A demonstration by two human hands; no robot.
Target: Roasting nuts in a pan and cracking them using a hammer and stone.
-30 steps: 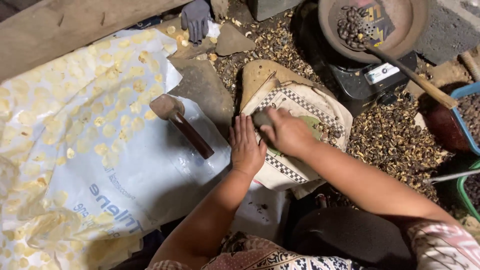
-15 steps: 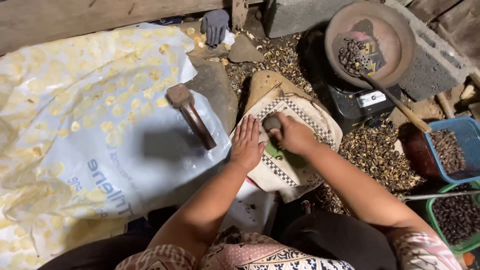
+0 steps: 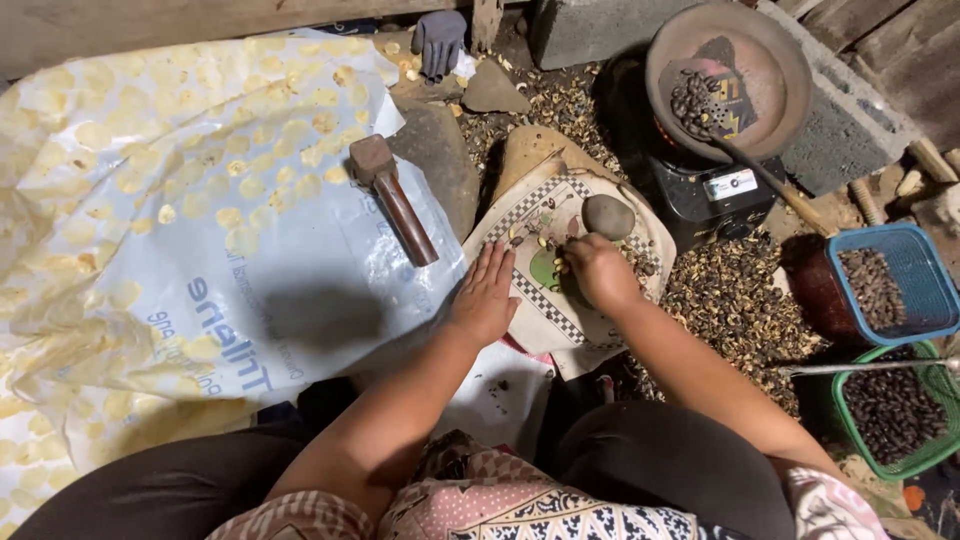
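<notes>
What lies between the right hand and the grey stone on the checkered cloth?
Head view: only a short stretch of checkered cloth with a few small dark seeds separates the right hand from the grey stone.

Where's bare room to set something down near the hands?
Free: the white sheet left of the left hand, below the hammer. Its far left is strewn with yellow chips. Crowded: the checkered cloth under the right hand holds a stone and bits; shells cover the ground out to the baskets.

white plastic sack (image 3: 250, 300) left, small label (image 3: 730, 184) on stove
</notes>
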